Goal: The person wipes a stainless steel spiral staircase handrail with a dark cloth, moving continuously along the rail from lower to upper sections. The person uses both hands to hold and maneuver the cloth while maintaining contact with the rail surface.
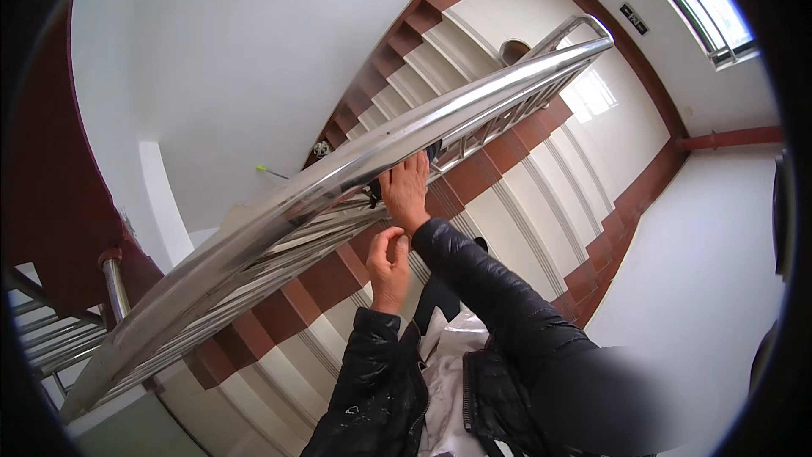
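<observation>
A polished metal handrail point(406, 133) slants across the view over a staircase. Beneath it my right hand point(405, 187) lies with its fingers side by side against the railing. A dark item point(434, 151) shows past those fingertips, and another small dark item point(373, 195) is at the hand's left edge; what they are is unclear. Whether the right hand grips anything is hidden. Just below the right wrist my left hand point(388, 266) is raised, its fingers loosely bent and its thumb apart, with nothing visible in it. Both sleeves are black and quilted.
Stairs point(526, 209) with reddish-brown edging run under the rail to a landing point(625, 89). A round container point(514, 51) stands near the far stairs. Metal balusters point(254, 292) line this flight. A thin rod with a yellow-green tip point(261, 168) shows beyond the rail. A window point(698, 0) is at the upper right.
</observation>
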A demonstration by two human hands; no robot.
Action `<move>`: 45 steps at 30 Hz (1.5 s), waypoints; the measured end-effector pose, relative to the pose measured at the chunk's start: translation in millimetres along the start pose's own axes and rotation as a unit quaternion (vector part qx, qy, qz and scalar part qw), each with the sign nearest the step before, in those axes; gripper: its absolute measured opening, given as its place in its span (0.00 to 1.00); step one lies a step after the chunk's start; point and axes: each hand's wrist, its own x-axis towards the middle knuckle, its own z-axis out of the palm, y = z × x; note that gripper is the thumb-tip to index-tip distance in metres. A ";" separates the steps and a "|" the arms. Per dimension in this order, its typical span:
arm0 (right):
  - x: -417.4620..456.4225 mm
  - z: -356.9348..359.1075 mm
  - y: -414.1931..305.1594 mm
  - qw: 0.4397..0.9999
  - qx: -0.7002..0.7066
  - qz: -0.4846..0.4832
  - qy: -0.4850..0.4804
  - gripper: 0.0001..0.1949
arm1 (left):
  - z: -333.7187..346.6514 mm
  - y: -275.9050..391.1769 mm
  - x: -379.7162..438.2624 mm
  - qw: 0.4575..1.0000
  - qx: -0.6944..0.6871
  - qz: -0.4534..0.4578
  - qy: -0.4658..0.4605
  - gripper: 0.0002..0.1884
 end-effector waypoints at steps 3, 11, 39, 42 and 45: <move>-28.8 17.4 -5.0 0.992 0.096 0.066 0.051 0.35 | -2.5 -30.0 16.6 0.912 -0.300 -0.275 -0.047 0.10; -5.2 25.8 -25.7 0.922 0.227 0.263 0.171 0.36 | -5.3 -36.8 43.5 0.874 -0.397 -0.279 -0.024 0.17; 0.1 41.7 -15.4 0.558 0.656 0.490 0.134 0.23 | -27.5 -44.5 38.5 0.834 -0.461 -0.300 -0.025 0.15; -12.1 64.0 -9.7 0.711 0.505 0.466 0.149 0.19 | -26.4 -48.7 34.6 0.834 -0.464 -0.298 -0.022 0.20; -16.3 35.0 -48.5 0.803 0.360 0.471 0.054 0.23 | -24.9 -63.6 34.3 0.829 -0.483 -0.281 -0.009 0.26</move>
